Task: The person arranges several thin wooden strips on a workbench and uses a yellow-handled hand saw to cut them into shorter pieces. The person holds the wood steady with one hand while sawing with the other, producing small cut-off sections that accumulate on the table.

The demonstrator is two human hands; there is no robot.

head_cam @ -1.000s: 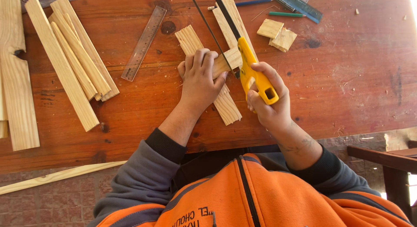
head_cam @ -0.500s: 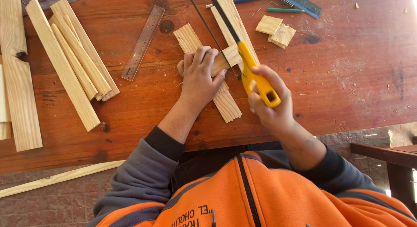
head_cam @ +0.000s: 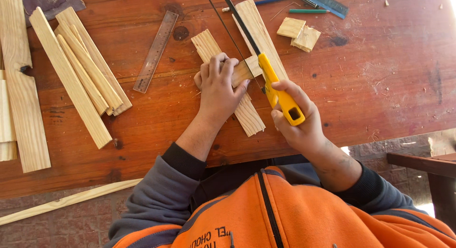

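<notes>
Your left hand [head_cam: 218, 86] presses flat on a short wood piece [head_cam: 242, 72], fingers spread over it, pinning it across a ribbed slat [head_cam: 228, 82] that lies diagonally on the desk [head_cam: 380, 86]. Your right hand [head_cam: 297, 120] is clamped around the yellow handle of a small saw [head_cam: 278, 93], whose thin blade runs far and to the left, past the right end of the piece. The blade sits at the piece's edge just right of your left fingertips; how deep the cut goes cannot be seen, since hand and blade cover it. The piece looks whole as far as it shows, so I judge the cut is under way but not through.

Two small square offcuts [head_cam: 299, 32] lie far right of the saw, which suggests some cutting is already done. A second flat board [head_cam: 259, 34] lies under the blade, just beside the slat.

To the left, well apart, sits a bundle of long strips [head_cam: 80, 72], with wider planks [head_cam: 19, 86] at the left edge of the desk. A metal ruler [head_cam: 156, 51] lies between the strips and your left hand. At the far edge are a blue pencil [head_cam: 273, 0], a green pencil [head_cam: 308, 11] and a dark ruler [head_cam: 325, 1].

Nothing blocks the saw's stroke, but your left fingertips rest very near the blade.
</notes>
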